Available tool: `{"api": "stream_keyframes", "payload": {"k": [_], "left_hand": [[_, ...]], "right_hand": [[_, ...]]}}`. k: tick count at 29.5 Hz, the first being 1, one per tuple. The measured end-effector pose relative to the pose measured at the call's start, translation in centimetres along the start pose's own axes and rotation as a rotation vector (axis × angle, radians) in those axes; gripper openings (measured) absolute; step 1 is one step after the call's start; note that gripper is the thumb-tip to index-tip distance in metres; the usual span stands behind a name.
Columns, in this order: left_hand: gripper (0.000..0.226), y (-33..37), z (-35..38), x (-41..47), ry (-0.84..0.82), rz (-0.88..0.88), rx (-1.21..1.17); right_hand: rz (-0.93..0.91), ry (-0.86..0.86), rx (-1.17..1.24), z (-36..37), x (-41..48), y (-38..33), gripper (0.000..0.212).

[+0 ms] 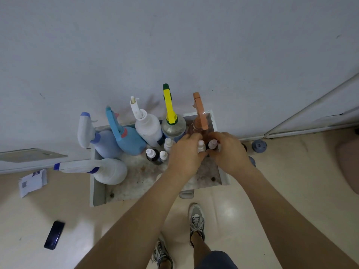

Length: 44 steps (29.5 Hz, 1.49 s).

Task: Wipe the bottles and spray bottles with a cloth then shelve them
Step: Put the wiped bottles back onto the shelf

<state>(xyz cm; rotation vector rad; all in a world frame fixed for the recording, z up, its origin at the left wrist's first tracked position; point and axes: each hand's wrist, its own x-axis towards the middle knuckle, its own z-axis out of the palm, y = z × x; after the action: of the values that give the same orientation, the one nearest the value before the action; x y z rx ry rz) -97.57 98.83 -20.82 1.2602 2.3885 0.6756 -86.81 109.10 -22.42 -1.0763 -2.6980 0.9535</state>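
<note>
L hand (186, 152) pinches white-capped bottle (201, 146), R hand (228, 150) pinches dark bottle (212, 144), at tray's (97, 183) 2 o'clock; prob. shelving step, next needs both set upright.

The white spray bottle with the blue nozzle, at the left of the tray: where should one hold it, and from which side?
Probably at the neck, by the blue collar: the white spray bottle has a wide, round body and seems to lean left, its head past the tray wall. Come from the near side, which is free; a pale blue bottle stands close behind.
</note>
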Motion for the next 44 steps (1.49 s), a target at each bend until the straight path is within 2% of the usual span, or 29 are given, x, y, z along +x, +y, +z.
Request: {"api": "stream_keyframes", "payload": {"k": [3,5,8,10,12,15,18,22,26,31,35,38,41,44], "left_hand": [[0.018,0.0,-2.0,-0.8,0.027,0.009,0.016],[0.020,-0.7,-3.8,-1.5,0.114,0.000,0.048],[0.019,-2.3,-5.5,-2.3,0.224,-0.039,0.221],[0.025,-3.3,-5.3,-2.2,0.181,-0.063,0.378],[0.029,-4.0,-4.6,-1.7,0.086,-0.091,0.412],[0.019,-4.3,-3.9,-1.1,0.043,-0.075,0.370],[0.004,-3.0,-4.0,-1.1,0.042,0.010,0.381],[0.033,-0.9,-3.0,-1.3,-0.016,0.129,0.507],[0.034,-1.4,-1.7,-0.7,-0.044,0.102,0.470],[0.003,-2.8,-1.5,-0.4,-0.018,0.028,0.378],[0.006,-2.8,-1.7,-0.7,-0.045,0.058,0.360],[0.005,-2.8,-1.7,-0.8,-0.028,0.061,0.421],[0.004,-2.6,-1.7,-0.6,-0.021,0.056,0.385],[0.014,-2.3,-2.0,-0.3,-0.027,-0.002,0.252]], "right_hand": [[-0.051,0.090,-0.022,-0.4,-0.2,-0.5,0.029],[-0.105,0.169,-0.037,-0.4,-0.4,-1.2,0.030],[-0.122,0.157,-0.098,0.0,-0.6,-2.5,0.032],[-0.108,0.115,-0.118,0.4,-0.5,-2.9,0.026],[-0.103,0.115,-0.139,0.6,-0.4,-3.1,0.017],[-0.128,0.144,-0.195,0.6,-0.2,-2.9,0.012],[-0.165,0.177,-0.238,0.5,0.0,-2.1,0.017],[-0.194,0.204,-0.265,0.6,0.1,-1.5,0.019],[-0.218,0.205,-0.241,0.8,0.2,-1.9,0.016],[-0.154,0.062,-0.145,0.4,0.3,-1.8,0.030],[-0.140,0.057,-0.103,0.6,0.4,-1.6,0.015],[-0.136,0.072,-0.095,0.9,0.5,-1.4,0.012],[-0.131,0.075,-0.089,1.0,0.4,-1.5,0.014],[-0.112,0.058,-0.103,0.7,0.3,-1.7,0.028]]}}
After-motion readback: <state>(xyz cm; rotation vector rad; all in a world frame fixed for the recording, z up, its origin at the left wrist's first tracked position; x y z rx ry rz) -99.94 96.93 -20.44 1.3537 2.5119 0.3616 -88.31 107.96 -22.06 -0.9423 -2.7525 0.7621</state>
